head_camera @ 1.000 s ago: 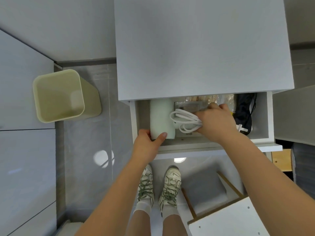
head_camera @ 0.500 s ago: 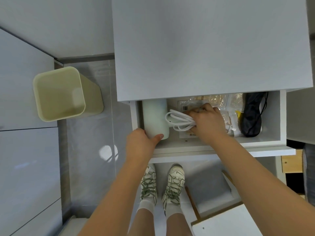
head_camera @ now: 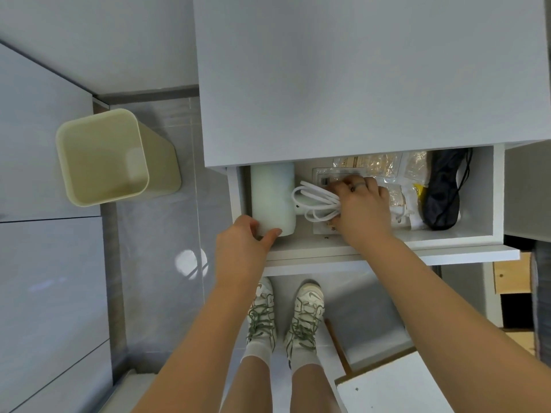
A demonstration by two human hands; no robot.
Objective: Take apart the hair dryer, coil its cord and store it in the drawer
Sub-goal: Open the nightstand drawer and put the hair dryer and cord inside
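**Both hands in the open drawer, dryer body and coiled cord inside**

We look straight down; grey tiled floor fills the left, a bright light spot reflected on it; pale wall panels run along the far left edge; a yellowish open bin stands on the floor, well apart from the cabinet; the white cabinet top covers the upper middle and right, bare; below it the white drawer is pulled out toward us.

At the drawer's left end lies the hair dryer body, a pale cylinder, its far end hidden under the cabinet top; our left hand reaches over the drawer's front corner, thumb and fingers lightly curled around the cylinder's near end, touching it; how firm the hold is we cannot tell.

Just right of the cylinder sits the coiled white cord, loops sticking out leftward; our right hand is closed over the bundle, fingers wrapped on it, palm hiding the rest of the coil; a ring shows on one finger.

Under and beyond that hand lie clear plastic packets, print too small to read; a black pouch with a thin cord lies at the drawer's right end.

Below the drawer, two white sneakers with green laces stand on the floor; bottom right, a white board and wooden pieces, cut off by the frame edge, hard to identify.
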